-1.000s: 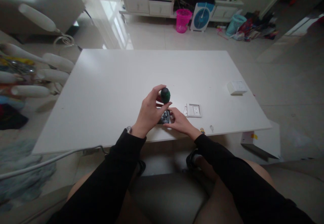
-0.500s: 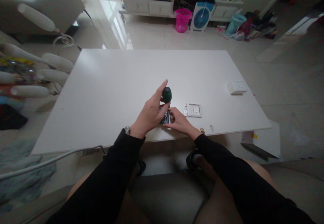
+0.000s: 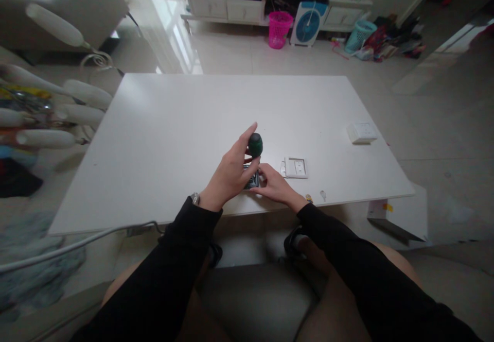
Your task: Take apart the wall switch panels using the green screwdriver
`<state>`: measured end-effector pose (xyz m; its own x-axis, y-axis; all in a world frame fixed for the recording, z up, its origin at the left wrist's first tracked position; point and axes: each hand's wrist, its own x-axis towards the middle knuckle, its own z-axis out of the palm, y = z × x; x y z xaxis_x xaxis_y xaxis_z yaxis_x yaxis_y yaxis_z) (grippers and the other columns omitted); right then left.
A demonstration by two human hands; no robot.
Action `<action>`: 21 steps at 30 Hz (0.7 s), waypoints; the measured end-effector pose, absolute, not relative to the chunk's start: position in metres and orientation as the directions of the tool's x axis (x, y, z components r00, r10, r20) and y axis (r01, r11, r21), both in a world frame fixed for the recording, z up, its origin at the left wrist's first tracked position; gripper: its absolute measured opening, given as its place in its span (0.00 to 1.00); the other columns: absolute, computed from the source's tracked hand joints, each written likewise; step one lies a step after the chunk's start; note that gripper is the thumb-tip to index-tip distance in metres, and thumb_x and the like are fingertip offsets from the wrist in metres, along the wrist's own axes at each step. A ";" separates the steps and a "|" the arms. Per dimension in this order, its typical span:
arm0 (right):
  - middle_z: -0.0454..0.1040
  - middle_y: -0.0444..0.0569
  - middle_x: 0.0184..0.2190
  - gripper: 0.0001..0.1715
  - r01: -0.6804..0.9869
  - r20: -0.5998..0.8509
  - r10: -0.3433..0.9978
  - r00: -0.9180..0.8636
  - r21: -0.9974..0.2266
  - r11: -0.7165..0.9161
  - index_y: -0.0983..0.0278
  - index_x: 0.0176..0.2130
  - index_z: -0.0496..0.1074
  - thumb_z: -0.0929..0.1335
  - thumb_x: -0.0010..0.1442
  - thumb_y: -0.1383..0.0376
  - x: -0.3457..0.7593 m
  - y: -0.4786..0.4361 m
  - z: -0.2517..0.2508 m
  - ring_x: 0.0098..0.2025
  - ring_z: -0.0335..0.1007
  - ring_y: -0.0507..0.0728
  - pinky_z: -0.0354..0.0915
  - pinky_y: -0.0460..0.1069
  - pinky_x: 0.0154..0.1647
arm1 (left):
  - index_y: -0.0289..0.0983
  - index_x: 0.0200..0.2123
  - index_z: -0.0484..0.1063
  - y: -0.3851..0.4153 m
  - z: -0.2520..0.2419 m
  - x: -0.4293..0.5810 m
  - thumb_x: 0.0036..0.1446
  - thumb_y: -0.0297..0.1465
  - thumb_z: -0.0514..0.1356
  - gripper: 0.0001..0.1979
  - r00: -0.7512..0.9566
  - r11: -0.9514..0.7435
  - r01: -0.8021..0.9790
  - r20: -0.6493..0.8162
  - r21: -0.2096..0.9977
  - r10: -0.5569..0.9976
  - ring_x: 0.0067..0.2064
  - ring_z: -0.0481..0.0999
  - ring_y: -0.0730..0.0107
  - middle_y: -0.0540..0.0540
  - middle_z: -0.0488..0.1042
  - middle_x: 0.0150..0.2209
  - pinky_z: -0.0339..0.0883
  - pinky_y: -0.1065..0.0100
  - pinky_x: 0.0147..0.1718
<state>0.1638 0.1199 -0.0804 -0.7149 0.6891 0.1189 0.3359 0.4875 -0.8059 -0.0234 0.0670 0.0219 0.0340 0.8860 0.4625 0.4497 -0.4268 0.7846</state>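
Observation:
A screwdriver [image 3: 255, 145] with a dark green handle stands roughly upright in the grip of my left hand [image 3: 228, 173], thumb and fingers around it, index finger stretched along the handle. Its tip is hidden. Below it, near the table's front edge, lies a small dark square part [image 3: 252, 181] that looks like the back of a wall socket. My right hand [image 3: 275, 185] pinches this part at its right side. Just right of that hand lies a white frame with a socket insert [image 3: 296, 168].
The white table [image 3: 173, 125] carries a white socket box [image 3: 362, 133] at the right. A small yellow figure [image 3: 309, 198] and a key-like item [image 3: 323, 195] lie by the front edge. White chair parts [image 3: 87, 95] border the left side.
Both hands keep their hold in almost the same place. The screwdriver handle has shifted very slightly to the right, and the view has moved a little.

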 end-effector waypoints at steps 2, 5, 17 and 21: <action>0.71 0.56 0.57 0.41 0.335 0.112 0.680 -0.725 -0.805 0.490 0.59 0.62 0.68 0.80 0.54 0.60 0.164 0.121 -0.080 0.59 0.68 0.66 0.67 0.64 0.62 | 0.46 0.74 0.52 0.067 0.022 -0.024 0.64 0.25 0.59 0.38 0.021 -0.422 0.457 0.465 0.783 0.885 0.44 0.79 0.67 0.39 0.73 0.58 0.84 0.63 0.43; 0.70 0.56 0.58 0.41 0.335 0.095 0.673 -0.733 -0.811 0.479 0.59 0.62 0.68 0.80 0.53 0.62 0.165 0.122 -0.078 0.59 0.68 0.66 0.68 0.64 0.62 | 0.46 0.74 0.51 0.068 0.021 -0.024 0.63 0.24 0.59 0.39 0.022 -0.428 0.458 0.471 0.779 0.882 0.44 0.79 0.68 0.40 0.73 0.57 0.84 0.63 0.43; 0.72 0.55 0.53 0.38 0.328 0.104 0.711 -0.695 -0.835 0.442 0.60 0.58 0.68 0.80 0.52 0.61 0.164 0.119 -0.079 0.52 0.71 0.63 0.72 0.61 0.52 | 0.46 0.75 0.50 0.066 0.021 -0.022 0.64 0.25 0.59 0.39 0.042 -0.416 0.449 0.447 0.790 0.894 0.47 0.79 0.65 0.39 0.72 0.60 0.84 0.63 0.44; 0.72 0.55 0.53 0.37 0.324 0.100 0.714 -0.693 -0.842 0.432 0.59 0.57 0.68 0.80 0.52 0.59 0.164 0.120 -0.078 0.51 0.71 0.63 0.73 0.61 0.51 | 0.47 0.75 0.49 0.065 0.023 -0.022 0.65 0.25 0.58 0.39 0.053 -0.409 0.444 0.433 0.797 0.900 0.48 0.79 0.65 0.39 0.71 0.61 0.84 0.62 0.45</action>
<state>0.1641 0.1199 -0.0783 -0.6931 0.7140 0.0996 0.3235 0.4316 -0.8421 -0.0217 0.0653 0.0232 0.0529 0.9000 0.4327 0.4440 -0.4093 0.7971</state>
